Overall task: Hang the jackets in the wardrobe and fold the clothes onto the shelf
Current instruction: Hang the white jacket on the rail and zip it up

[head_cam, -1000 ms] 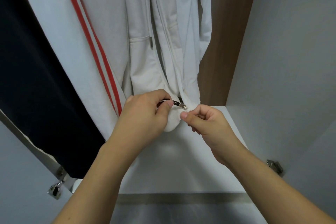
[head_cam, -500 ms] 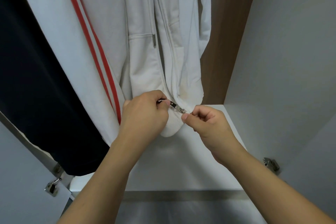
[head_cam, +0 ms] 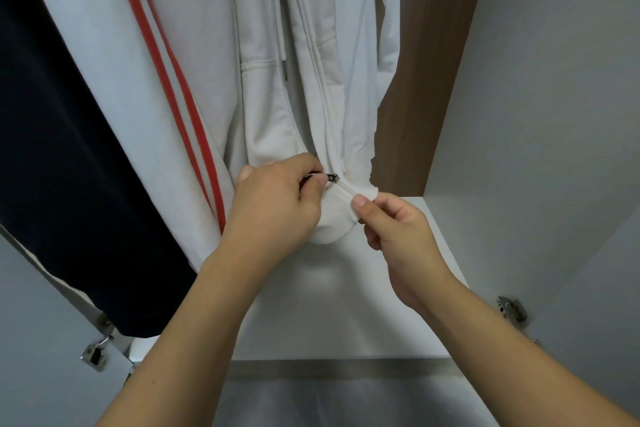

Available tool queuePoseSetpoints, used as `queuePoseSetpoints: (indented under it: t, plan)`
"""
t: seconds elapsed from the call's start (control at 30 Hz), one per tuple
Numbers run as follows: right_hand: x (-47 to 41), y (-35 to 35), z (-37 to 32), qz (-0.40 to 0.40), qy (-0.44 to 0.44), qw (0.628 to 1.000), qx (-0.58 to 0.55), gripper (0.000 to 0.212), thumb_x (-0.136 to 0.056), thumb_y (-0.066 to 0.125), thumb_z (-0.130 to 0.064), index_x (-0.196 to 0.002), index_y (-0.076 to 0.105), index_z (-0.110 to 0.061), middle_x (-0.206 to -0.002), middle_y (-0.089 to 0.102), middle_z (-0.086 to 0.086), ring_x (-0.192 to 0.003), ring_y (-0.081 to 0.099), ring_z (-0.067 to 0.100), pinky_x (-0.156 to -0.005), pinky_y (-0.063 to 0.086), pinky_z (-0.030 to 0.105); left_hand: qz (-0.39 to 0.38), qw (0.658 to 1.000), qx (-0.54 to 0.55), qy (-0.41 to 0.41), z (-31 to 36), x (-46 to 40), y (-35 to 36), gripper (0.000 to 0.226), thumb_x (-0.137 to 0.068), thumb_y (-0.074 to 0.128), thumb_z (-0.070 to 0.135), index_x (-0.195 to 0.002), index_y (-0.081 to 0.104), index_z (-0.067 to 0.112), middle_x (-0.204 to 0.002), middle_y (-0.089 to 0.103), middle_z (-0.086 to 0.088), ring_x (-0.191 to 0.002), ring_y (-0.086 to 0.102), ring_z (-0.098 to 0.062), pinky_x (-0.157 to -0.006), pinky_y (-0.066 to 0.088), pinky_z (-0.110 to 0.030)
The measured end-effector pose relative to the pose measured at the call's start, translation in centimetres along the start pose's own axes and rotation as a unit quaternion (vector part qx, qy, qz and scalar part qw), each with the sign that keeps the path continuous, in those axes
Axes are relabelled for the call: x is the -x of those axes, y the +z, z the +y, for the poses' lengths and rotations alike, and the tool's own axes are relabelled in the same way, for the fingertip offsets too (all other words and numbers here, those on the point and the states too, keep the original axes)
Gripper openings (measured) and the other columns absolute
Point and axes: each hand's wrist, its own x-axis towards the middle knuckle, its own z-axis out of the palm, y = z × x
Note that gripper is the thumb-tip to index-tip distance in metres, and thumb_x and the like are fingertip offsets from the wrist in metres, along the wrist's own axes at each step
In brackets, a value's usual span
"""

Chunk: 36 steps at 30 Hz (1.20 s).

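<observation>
A white zip hoodie [head_cam: 270, 121] hangs inside the wardrobe, its hem just above the white shelf [head_cam: 349, 315]. My left hand [head_cam: 277, 208] pinches the dark metal zipper pull [head_cam: 333, 178] at the bottom of the zip. My right hand [head_cam: 394, 229] pinches the hoodie's hem just right of the zip, thumb on top. To the left hangs a white jacket with red stripes [head_cam: 166, 94], and further left a dark navy jacket [head_cam: 59, 163].
A brown wooden back panel [head_cam: 433, 55] and a white side wall [head_cam: 540, 107] close the wardrobe on the right. Metal door hinges sit at the lower left [head_cam: 97, 352] and lower right [head_cam: 512, 310]. A grey metal strip [head_cam: 339, 369] edges the shelf front.
The zipper pull has moved a little up the zip with my left hand. My right hand has slid down and right along the hem, pulling it taut.
</observation>
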Motion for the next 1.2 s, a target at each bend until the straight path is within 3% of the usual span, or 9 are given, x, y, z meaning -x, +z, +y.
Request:
queuePoseSetpoints:
  t: [0.2, 0.43, 0.5, 0.6, 0.7, 0.8, 0.93, 1.1, 1.2]
  plan:
    - [-0.3, -1.0, 1.0, -0.002, 0.077, 0.996, -0.035, 0.030, -0.091, 0.066, -0.021, -0.064, 0.054, -0.017, -0.061, 0.042, -0.001, -0.056, 0.033, 0.010, -0.058, 0.030, 0.021, 0.064, 0.994, -0.085, -0.032, -0.4, 0.4, 0.6, 0.015, -0.097, 0.052, 0.026, -0.087, 0.065, 0.025, -0.061, 0.053, 0.013, -0.073, 0.052, -0.018, -0.083, 0.026, -0.034]
    - [-1.3, -3.2, 2.1, 0.007, 0.205, 0.978, 0.049, 0.016, -0.090, 0.068, -0.020, -0.076, 0.060, -0.015, -0.077, 0.054, 0.000, -0.062, 0.041, 0.013, -0.059, 0.031, 0.025, 0.101, 0.983, -0.136, -0.065, -0.5, -0.1, 0.0, 0.019, -0.098, 0.049, 0.029, -0.092, 0.065, 0.020, -0.071, 0.062, 0.001, -0.082, 0.054, -0.026, -0.078, 0.020, -0.032]
    - [-1.8, -2.7, 2.0, 0.047, 0.137, 0.968, 0.205, 0.018, -0.086, 0.071, -0.028, -0.090, 0.056, -0.019, -0.095, 0.047, -0.001, -0.077, 0.043, 0.016, -0.067, 0.037, 0.024, 0.066, 0.988, -0.136, -0.027, 0.6, 0.2, 0.4, 0.019, -0.098, 0.049, 0.029, -0.091, 0.066, 0.021, -0.071, 0.060, 0.005, -0.082, 0.054, -0.025, -0.078, 0.020, -0.032]
    - [-2.1, -2.0, 1.1, 0.043, -0.030, 0.925, 0.376, 0.066, -0.079, 0.074, -0.044, -0.135, 0.041, -0.029, -0.122, 0.023, -0.011, -0.113, 0.031, 0.011, -0.094, 0.030, 0.023, 0.047, 0.990, -0.135, 0.007, 1.9, 0.4, 0.8, 0.019, -0.099, 0.049, 0.029, -0.096, 0.067, 0.024, -0.080, 0.066, 0.008, -0.085, 0.054, -0.023, -0.080, 0.022, -0.032]
    - [-2.3, -0.9, -0.3, 0.009, -0.179, 0.880, 0.440, 0.036, -0.087, 0.060, -0.047, -0.117, 0.062, -0.027, -0.110, 0.048, -0.008, -0.099, 0.040, 0.013, -0.087, 0.033, 0.028, 0.043, 0.988, -0.142, 0.029, 3.6, 0.0, 0.7, 0.021, -0.099, 0.047, 0.030, -0.097, 0.067, 0.025, -0.085, 0.068, 0.008, -0.085, 0.053, -0.020, -0.082, 0.024, -0.032]
    - [-3.0, 0.2, -1.2, 0.025, -0.215, 0.865, 0.453, 0.044, -0.089, 0.041, -0.048, -0.081, 0.067, -0.013, -0.082, 0.058, -0.003, -0.080, 0.050, 0.022, -0.073, 0.036, 0.035, 0.045, 0.981, -0.181, 0.050, 5.6, -1.1, 0.4, 0.022, -0.099, 0.044, 0.030, -0.090, 0.063, 0.026, -0.077, 0.064, 0.007, -0.080, 0.051, -0.019, -0.077, 0.020, -0.031]
    - [-4.3, -0.5, -1.5, 0.031, -0.139, 0.876, 0.461, 0.031, -0.093, 0.058, -0.037, -0.073, 0.066, -0.015, -0.075, 0.057, -0.002, -0.079, 0.054, 0.022, -0.068, 0.034, 0.032, 0.083, 0.959, -0.264, 0.063, 7.2, -5.4, -1.7, 0.021, -0.097, 0.045, 0.027, -0.090, 0.064, 0.023, -0.081, 0.067, 0.003, -0.084, 0.053, -0.024, -0.074, 0.018, -0.034]
    - [-8.3, 0.6, -6.4, -0.103, 0.048, 0.834, 0.540, 0.017, -0.090, 0.056, -0.033, -0.087, 0.060, -0.017, -0.092, 0.063, 0.003, -0.095, 0.063, 0.029, -0.081, 0.047, 0.035, 0.118, 0.939, -0.318, 0.057, 10.0, -11.2, -3.6, 0.016, -0.094, 0.047, 0.023, -0.086, 0.060, 0.019, -0.083, 0.065, -0.001, -0.085, 0.052, -0.026, -0.070, 0.013, -0.033]
    - [-10.9, 2.4, -11.5, -0.128, 0.001, 0.885, 0.447, 0.030, -0.091, 0.054, -0.043, -0.084, 0.060, -0.015, -0.082, 0.062, 0.005, -0.076, 0.060, 0.022, -0.067, 0.048, 0.036, 0.065, 0.926, -0.361, 0.089, 11.2, -13.3, -3.8, 0.013, -0.092, 0.049, 0.020, -0.080, 0.049, 0.022, -0.080, 0.063, -0.002, -0.081, 0.047, -0.025, -0.076, 0.019, -0.036]
